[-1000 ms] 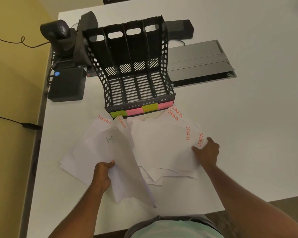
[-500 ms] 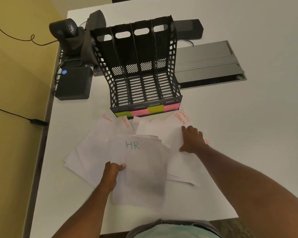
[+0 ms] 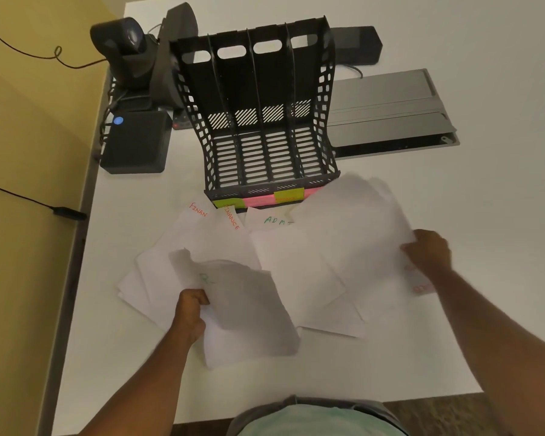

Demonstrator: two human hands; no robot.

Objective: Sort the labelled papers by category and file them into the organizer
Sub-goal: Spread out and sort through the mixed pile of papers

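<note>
1. Change: right hand [image 3: 428, 254], which 0.5 s ago pressed flat on the spread just in front of the organizer [image 3: 258, 121], now pinches a bunch of sheets [image 3: 353, 221] by their right edge & has them lifted, top edge up by the organizer's front right corner. Red lettering shows under the hand, blurred; earlier frames read SPORTS there
2. Lifting them uncovered an ADMI sheet [image 3: 276, 220] right in front of the organizer; wasn't visible 0.5 s ago
3. Left hand [image 3: 191, 309] grips the HR bundle [image 3: 243, 306] w/ curled fingers at its left edge, as before; bundle now tilted & bent, green letters mostly hidden, well in front of the organizer
4. 2 FINANCE sheets [image 3: 202, 225] lie flat, front-left of the organizer, unmoved
5. Meaning (my read): 2 categories gathered, 1 per hand; filing not begun, all 4 slots look empty. ADMIN & FINANCE left to collect
6. Materials: papers thin, white, floppy, sag & curl when held by 1 edge, slightly see-through; handwritten marker labels in red/green
7. Organizer: rigid black plastic, slotted floor, perforated side walls, 4 upright dividers w/ oval cut-outs; pink & yellow-green tags [image 3: 265, 199] on front lip, text unreadable
8. Table [image 3: 453, 199] smooth, matte white
</note>
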